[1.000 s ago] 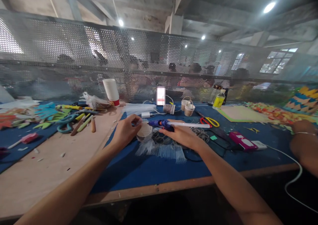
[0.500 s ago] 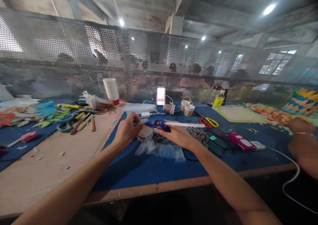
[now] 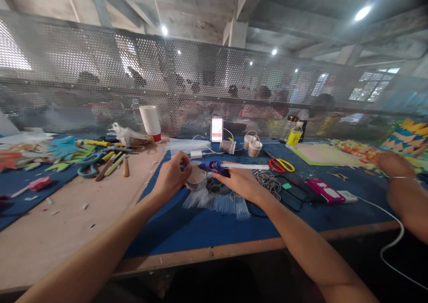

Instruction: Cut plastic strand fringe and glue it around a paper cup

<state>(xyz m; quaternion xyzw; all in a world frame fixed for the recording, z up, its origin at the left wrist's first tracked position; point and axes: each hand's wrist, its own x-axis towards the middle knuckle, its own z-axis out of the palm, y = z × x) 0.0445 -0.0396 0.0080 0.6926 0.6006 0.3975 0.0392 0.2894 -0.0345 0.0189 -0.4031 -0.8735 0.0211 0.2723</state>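
My right hand [image 3: 238,181] is wrapped round a blue hot glue gun [image 3: 214,165], and a long clear glue stick [image 3: 249,166] sticks out of its back end. The nozzle points left, close to my left hand [image 3: 175,171]. My left fingers are closed at the edge of a small pale round cup [image 3: 195,178], pinching it as far as I can see. Under and beside the cup lie clear plastic strands [image 3: 220,205]. A tangle of grey cord [image 3: 267,182] lies just past my right wrist.
Red and yellow scissors [image 3: 281,165], a magenta device [image 3: 324,191] and a spool [image 3: 228,147] lie on the blue mat. Small baskets [image 3: 254,148] and stacked paper cups [image 3: 150,122] stand behind. Teal scissors [image 3: 88,165] lie left. Another person's hand [image 3: 396,165] is at the right.
The glue stick reaches less far out of the back of the glue gun. My hands stay nearly in place. The other person's hand at the right has moved slightly left.
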